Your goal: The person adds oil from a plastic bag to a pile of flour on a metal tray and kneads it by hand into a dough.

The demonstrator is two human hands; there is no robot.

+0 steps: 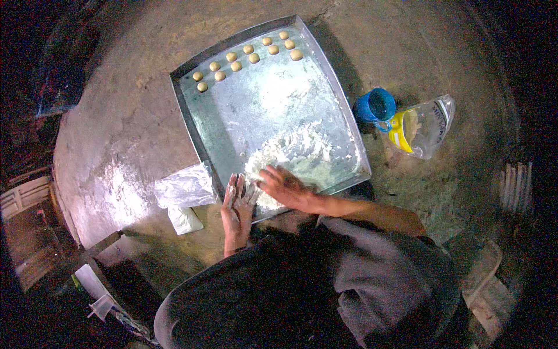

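Observation:
A large metal tray (215, 136) with raised sides lies before me. Loose white flour (293, 148) is spread over its near part, with a thicker crumbly heap close to my hands. My left hand (238, 203) rests at the tray's near left corner, its fingers stretched out and dusted white beside the heap. From the right comes my right hand (283, 187), with its fingers bent and pressed into the flour; their tips are partly hidden. Along the tray's far side sit several small round dough balls (236, 66) in two rough rows.
Right of the tray stands a blue plastic mug (381, 106), touching or close to a clear plastic bag (427, 131) with a yellow part. By the left edge lie a flattened plastic sheet or bag (185, 187) and a small white packet (185, 220). The floor (128, 110) is bare concrete.

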